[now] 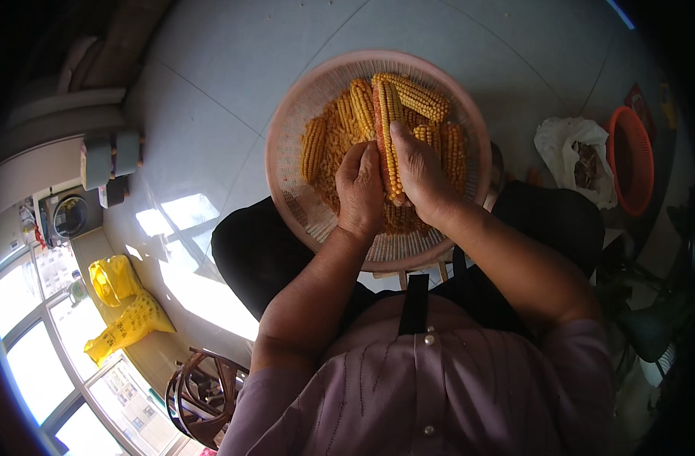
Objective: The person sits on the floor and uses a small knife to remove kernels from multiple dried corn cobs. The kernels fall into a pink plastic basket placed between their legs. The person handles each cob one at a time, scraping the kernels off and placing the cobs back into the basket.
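Observation:
Over a round pink plastic basket [274, 142], my right hand [424, 171] grips a partly shelled corn cob [390, 131], its thumb lying along the kernels. A bare reddish strip runs down the cob's left side. My left hand [360, 182] is at that strip, fingers bent and thumb against the cob; whether it holds loose kernels is hidden. Inside the basket lie several more corn cobs [421, 98] with kernels on, and loose yellow kernels [333, 149] heaped on the left. The basket rests between my knees, with wooden legs showing under its near rim.
To the right stand a white plastic bag [552, 139] with dark contents and a red plastic basket [649, 159]. Yellow bags [128, 325] lie by the windows at left. A dark brown rack or chair [202, 393] is at lower left, leafy plants [643, 319] at right.

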`<state>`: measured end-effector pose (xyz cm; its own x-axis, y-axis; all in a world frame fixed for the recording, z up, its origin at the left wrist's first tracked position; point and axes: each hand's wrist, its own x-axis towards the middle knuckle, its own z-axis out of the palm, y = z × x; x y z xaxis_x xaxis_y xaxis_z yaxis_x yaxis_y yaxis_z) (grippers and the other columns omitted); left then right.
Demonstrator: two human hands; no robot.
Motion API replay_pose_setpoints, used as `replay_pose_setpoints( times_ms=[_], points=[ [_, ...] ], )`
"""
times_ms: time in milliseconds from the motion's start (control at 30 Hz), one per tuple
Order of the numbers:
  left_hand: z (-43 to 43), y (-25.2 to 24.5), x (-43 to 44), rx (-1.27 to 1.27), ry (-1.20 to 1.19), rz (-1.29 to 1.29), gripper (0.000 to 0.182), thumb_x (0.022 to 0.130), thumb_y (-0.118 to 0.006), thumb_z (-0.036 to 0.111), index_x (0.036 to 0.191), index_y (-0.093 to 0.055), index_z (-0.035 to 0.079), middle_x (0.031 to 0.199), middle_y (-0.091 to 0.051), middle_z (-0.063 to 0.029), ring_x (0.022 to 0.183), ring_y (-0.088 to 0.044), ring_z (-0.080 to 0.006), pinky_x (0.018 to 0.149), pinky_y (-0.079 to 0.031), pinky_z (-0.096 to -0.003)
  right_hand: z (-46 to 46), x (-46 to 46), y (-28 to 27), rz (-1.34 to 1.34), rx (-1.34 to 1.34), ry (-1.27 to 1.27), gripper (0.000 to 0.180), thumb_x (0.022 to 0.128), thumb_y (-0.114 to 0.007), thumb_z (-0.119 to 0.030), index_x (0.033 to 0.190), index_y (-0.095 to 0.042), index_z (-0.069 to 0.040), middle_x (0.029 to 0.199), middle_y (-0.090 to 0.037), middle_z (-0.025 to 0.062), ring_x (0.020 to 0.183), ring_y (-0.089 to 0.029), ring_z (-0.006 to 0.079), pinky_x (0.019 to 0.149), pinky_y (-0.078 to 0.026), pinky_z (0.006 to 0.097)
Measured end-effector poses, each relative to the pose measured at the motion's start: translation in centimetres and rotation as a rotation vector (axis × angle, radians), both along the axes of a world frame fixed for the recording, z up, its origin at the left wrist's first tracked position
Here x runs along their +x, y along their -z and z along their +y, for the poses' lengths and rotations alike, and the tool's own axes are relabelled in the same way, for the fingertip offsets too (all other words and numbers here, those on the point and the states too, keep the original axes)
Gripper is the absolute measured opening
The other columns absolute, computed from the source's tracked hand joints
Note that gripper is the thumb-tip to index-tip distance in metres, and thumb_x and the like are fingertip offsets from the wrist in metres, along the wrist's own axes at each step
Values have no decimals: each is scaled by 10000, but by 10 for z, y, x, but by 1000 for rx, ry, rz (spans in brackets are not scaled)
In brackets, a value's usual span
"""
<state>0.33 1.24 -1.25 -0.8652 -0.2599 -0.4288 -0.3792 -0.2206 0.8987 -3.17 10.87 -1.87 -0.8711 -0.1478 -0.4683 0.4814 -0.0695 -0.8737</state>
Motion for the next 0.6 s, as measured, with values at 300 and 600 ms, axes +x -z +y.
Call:
replay_pose_setpoints(
  times_ms=[300, 600],
  points=[
    [2, -20, 11, 99, 117, -24, 571, 1026, -505, 357, 1437, -429, -32, 1205, -588, -159, 1002, -629, -203, 900, -556, -376, 14, -13, -16, -99, -170, 7, 513, 1032, -399, -548, 1022, -595, -74, 758, -569, 11, 587, -541, 85, 449, -449, 255],
    [3, -24, 21, 93, 211, 142, 531, 1026, -553, 281, 1422, -432, -52, 1194, -628, -172, 1111, -635, -224, 924, -573, -405, 14, -22, -20, -236, -141, 73, 533, 1036, -385, -511, 1022, -603, -24, 822, -595, 70, 698, -598, 140, 585, -510, 323]
  ],
)
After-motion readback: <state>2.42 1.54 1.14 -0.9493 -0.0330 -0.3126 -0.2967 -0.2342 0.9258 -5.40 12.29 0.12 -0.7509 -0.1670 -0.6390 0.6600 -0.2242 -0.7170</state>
